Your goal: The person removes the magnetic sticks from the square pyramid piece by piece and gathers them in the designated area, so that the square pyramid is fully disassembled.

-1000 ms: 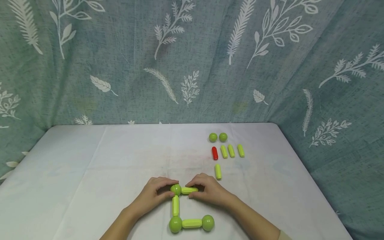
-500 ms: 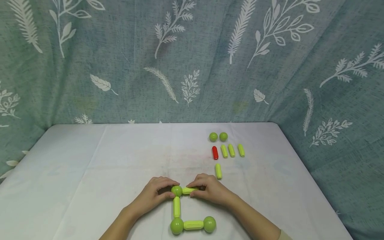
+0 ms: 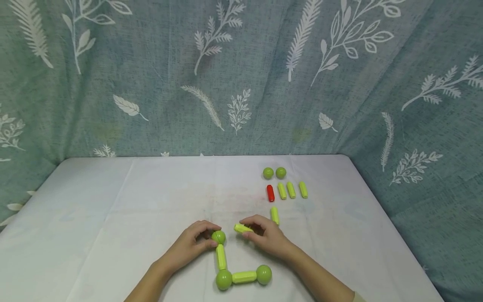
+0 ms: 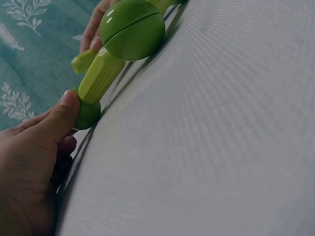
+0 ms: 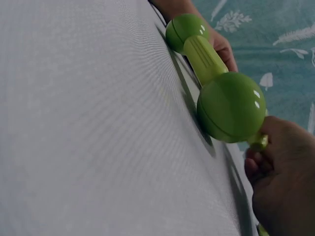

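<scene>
My left hand (image 3: 194, 242) pinches a green ball (image 3: 218, 238) at the far end of a joined piece. From that ball a yellow-green rod (image 3: 221, 257) runs to a second green ball (image 3: 224, 279). Another rod (image 3: 244, 277) links it to a third ball (image 3: 263, 274), making an L. To the right of the pinched ball, my right hand (image 3: 267, 238) holds a loose yellow-green rod (image 3: 242, 228), tilted and apart from the ball. In the left wrist view the thumb (image 4: 69, 101) presses on the held ball. The right wrist view largely hides the loose rod behind a ball (image 5: 231, 107).
Behind my right hand lies a yellow-green rod (image 3: 274, 215). Farther back are a red rod (image 3: 270, 193), several yellow-green rods (image 3: 291, 190) and two green balls (image 3: 268, 173). A patterned curtain (image 3: 170, 84) stands behind the white tabletop (image 3: 132, 201).
The rod in my right hand has come away from the pinched ball, moving up and right and tilting. The L piece has turned slightly, with my left hand still on its far ball.
</scene>
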Available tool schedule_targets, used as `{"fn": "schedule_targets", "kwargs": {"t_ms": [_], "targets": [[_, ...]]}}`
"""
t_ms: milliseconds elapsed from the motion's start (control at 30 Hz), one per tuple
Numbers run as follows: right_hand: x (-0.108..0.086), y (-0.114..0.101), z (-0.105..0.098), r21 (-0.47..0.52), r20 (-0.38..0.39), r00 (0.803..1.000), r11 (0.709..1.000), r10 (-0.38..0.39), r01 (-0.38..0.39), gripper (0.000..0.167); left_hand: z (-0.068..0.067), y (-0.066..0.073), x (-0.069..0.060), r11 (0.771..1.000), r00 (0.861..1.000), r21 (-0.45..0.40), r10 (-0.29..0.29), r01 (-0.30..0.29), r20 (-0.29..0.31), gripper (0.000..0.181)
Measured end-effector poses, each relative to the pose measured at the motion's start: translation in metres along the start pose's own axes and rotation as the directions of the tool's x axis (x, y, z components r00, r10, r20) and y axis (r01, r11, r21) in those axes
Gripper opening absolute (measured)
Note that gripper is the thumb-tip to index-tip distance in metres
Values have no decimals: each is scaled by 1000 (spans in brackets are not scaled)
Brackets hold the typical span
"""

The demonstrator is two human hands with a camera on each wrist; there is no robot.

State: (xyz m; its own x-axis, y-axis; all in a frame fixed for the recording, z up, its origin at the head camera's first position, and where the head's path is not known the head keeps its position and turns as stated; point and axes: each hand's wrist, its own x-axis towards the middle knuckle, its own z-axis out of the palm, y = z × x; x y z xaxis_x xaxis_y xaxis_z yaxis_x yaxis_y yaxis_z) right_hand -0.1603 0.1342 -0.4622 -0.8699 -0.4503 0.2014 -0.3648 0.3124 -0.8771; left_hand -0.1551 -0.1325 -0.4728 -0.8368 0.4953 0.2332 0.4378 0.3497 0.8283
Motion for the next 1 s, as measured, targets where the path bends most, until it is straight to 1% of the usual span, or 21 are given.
{"fn": "schedule_targets", "kwargs": {"t_ms": [67,167,233,300,400,433,533,667,767,867,1000], "targets": [[0,-4,-1,79,-66,995,995,68,-63,31,1,-1,0,1000,1000,6,4,-4,-8,37],[1,-10,-5,220,-155,972,965,177,-141,35,2,-2,-1,1000,999,26,10,-9,-31,37],[1,-13,-9,299,-203,951,940,233,-166,36,3,-4,-1,999,999,35,14,-13,-42,36],[1,-14,-14,351,-240,928,917,284,-190,39,3,-4,-1,999,999,38,15,-13,-51,36],[0,-15,-21,390,-277,904,898,325,-203,45,4,-4,-1,999,999,41,10,-8,-51,37],[-1,-15,-24,394,-284,898,895,336,-211,47,4,-4,-1,999,999,42,6,-4,-51,37],[-3,-13,-32,393,-297,888,893,350,-220,48,4,-2,-1,999,999,38,-4,6,-50,37],[-7,-7,-44,353,-313,880,904,357,-241,46,4,-2,-1,999,999,50,-8,10,-50,38],[-12,-2,-54,310,-328,868,911,372,-273,44,4,-2,-1,998,999,63,-5,8,-53,38],[-18,3,-65,254,-326,858,911,398,-326,42,3,-2,-1,998,999,60,-6,10,-53,37],[-24,12,-75,134,-313,852,908,419,-397,41,2,-2,-2,999,999,54,3,0,-50,37]]}}
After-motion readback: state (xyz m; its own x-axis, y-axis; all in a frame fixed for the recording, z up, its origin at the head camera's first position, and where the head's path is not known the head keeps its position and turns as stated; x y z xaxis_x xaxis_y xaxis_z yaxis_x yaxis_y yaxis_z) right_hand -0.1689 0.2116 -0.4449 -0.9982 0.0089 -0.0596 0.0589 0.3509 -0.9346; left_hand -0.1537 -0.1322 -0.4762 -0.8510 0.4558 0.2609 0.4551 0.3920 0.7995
